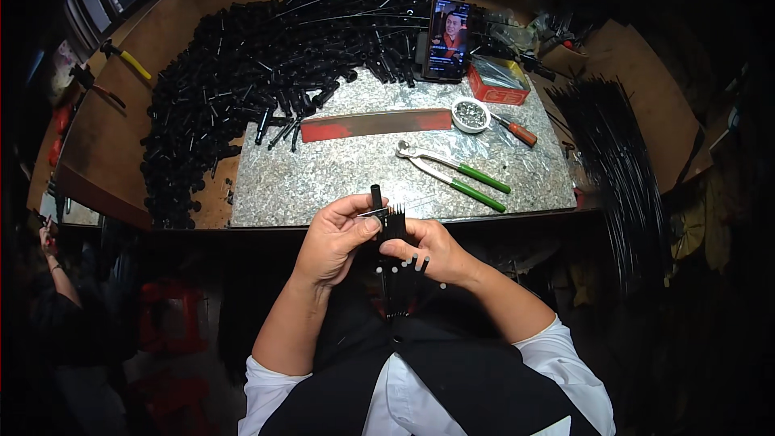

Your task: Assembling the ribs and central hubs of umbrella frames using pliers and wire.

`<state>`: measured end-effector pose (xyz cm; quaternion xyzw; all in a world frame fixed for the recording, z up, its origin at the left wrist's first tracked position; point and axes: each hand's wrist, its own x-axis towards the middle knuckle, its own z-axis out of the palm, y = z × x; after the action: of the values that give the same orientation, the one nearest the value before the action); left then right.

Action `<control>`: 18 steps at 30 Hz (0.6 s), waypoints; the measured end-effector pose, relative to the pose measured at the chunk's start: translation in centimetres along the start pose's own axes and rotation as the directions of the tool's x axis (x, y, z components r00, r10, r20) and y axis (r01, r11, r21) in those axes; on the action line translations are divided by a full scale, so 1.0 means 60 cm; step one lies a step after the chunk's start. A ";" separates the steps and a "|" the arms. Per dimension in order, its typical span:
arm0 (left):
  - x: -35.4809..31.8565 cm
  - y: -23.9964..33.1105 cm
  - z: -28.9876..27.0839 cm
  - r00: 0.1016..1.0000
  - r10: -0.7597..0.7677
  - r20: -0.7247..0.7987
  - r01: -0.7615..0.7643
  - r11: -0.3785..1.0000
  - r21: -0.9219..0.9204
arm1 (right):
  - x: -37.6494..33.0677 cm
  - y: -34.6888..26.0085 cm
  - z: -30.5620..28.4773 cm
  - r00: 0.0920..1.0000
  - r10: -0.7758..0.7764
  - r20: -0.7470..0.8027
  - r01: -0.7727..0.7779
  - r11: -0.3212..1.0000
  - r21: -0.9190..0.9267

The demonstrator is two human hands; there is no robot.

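Left hand [337,236] was closed around a short black tube [376,196], thumb and forefinger pinching a thin wire or pin at its lower end, the tube standing nearly upright just over the near edge of the bench. Right hand [432,250] was curled in a grip on a bundle of thin black rods [395,274], which hung down toward the lap with their tips bunched level at the top, close against the left thumb; held that way, the rod ends sat right beside the tube, apparently so the two could be brought together without reaching. Both hands met just in front of the body, below the speckled metal work plate [347,169]. On the plate, within easy reach of the right hand, lay pliers with green handles [452,168], jaws toward the person's left. Further back lay a long flat red-ended bar [375,123], a small round tin of tiny metal parts [470,115] and an orange-handled screwdriver [517,129] just beside it. A red box [496,85] sat behind these, and a phone [446,38] was propped upright against the heap, its screen facing the worker. A big heap of black tubes [266,73] covered the left and rear of the bench, spilling onto the plate's edge. A sheaf of long black rods [609,153] lay off to the right. At far left, another person's hand [48,234] was partly visible.
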<state>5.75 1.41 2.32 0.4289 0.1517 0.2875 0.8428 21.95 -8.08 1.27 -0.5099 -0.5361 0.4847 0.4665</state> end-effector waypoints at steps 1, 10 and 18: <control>0.001 -0.006 0.008 1.000 0.017 -0.026 -0.018 0.998 -0.052 | -0.001 0.000 0.001 1.000 0.020 -0.019 -0.021 1.000 -0.011; -0.006 -0.028 -0.008 0.981 -0.016 -0.193 0.007 0.999 -0.049 | 0.004 -0.018 0.010 0.997 -0.016 -0.070 0.010 0.997 -0.083; -0.009 -0.050 0.019 0.964 0.114 -0.240 -0.135 0.988 -0.072 | 0.008 0.015 0.008 0.996 -0.009 -0.085 0.009 1.000 0.002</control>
<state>6.95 -1.05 0.56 0.3632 0.2104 0.3951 0.8171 21.54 -7.63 0.35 -0.5271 -0.5177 0.4610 0.4915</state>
